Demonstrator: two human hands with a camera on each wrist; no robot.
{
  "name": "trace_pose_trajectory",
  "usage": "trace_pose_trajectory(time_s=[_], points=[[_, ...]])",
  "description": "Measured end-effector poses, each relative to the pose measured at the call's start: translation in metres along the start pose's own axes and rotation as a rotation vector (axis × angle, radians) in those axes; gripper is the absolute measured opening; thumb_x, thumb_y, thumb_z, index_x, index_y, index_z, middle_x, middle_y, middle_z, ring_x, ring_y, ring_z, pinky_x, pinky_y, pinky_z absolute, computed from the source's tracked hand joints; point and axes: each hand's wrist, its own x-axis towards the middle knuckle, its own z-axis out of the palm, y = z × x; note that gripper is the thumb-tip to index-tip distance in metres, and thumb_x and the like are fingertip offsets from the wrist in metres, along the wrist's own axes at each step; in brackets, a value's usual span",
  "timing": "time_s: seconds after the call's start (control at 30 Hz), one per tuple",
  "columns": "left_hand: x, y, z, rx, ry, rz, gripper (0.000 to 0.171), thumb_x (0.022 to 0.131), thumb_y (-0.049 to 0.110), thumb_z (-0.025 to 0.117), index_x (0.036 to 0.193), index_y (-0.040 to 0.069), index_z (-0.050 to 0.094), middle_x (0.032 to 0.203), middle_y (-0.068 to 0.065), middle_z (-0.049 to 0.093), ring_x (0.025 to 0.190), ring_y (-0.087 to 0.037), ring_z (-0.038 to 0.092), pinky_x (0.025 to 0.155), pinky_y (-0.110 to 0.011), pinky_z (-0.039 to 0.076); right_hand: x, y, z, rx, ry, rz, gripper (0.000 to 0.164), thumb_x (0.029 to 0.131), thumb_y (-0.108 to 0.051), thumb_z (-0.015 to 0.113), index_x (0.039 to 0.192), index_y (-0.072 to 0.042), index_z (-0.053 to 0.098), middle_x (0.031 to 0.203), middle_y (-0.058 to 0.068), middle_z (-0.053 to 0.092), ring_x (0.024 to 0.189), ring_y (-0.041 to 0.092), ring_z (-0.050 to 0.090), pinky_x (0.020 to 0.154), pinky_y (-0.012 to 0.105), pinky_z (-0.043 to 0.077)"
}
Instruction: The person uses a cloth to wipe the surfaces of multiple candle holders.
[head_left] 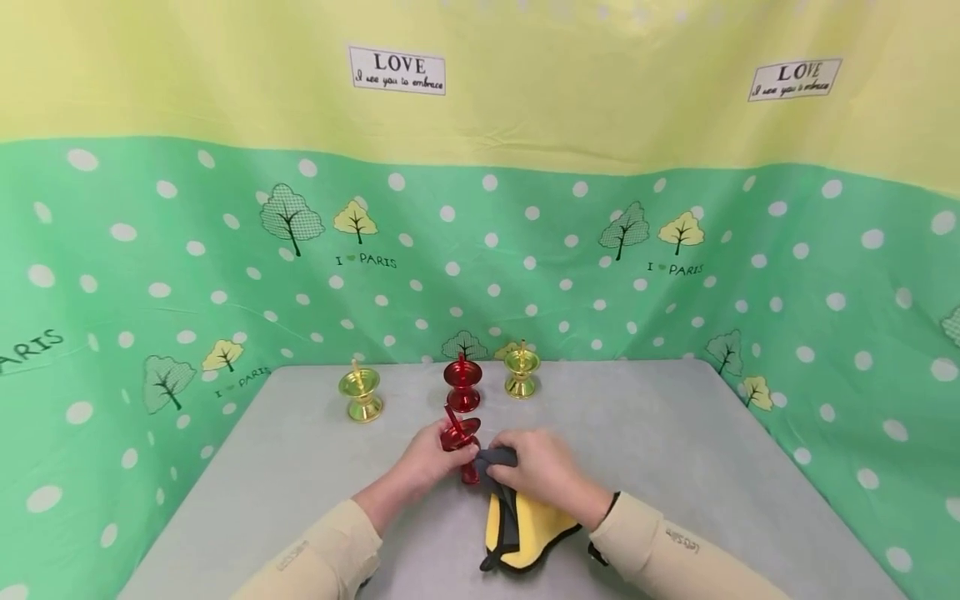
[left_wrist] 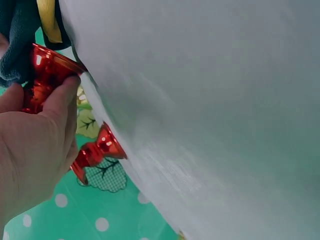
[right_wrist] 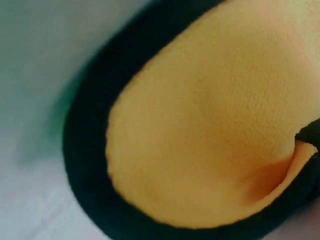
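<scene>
My left hand grips a shiny red candle holder, tilted, with a thin red stick rising from its cup. In the left wrist view, fingers and thumb curl round the red candle holder near its middle. My right hand pinches a yellow cloth with dark grey backing and a black edge. A grey fold of it lies against the red holder, and the rest hangs toward the table. The yellow side of the cloth fills most of the right wrist view, where my right hand is mostly hidden.
Behind my hands another red candle holder stands upright on the grey table. One gold candle holder is at the left, another gold candle holder at the back right. A green and yellow curtain surrounds the table.
</scene>
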Motion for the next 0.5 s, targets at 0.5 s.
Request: trace_pose_trajectory(time_s=[0.5], points=[[0.004, -0.003, -0.006, -0.135, -0.096, -0.056, 0.054, 0.098, 0.016, 0.080, 0.140, -0.007, 0.055, 0.127, -0.018, 0.074, 0.108, -0.023, 0.074, 0.095, -0.042, 0.064, 0.010, 0.003, 0.005, 0.120, -0.070, 0.038, 0.020, 0.087, -0.035, 0.089, 0.101, -0.023, 0.083, 0.101, -0.005, 0.081, 0.081, 0.005, 0.063, 0.068, 0.024, 0.048]])
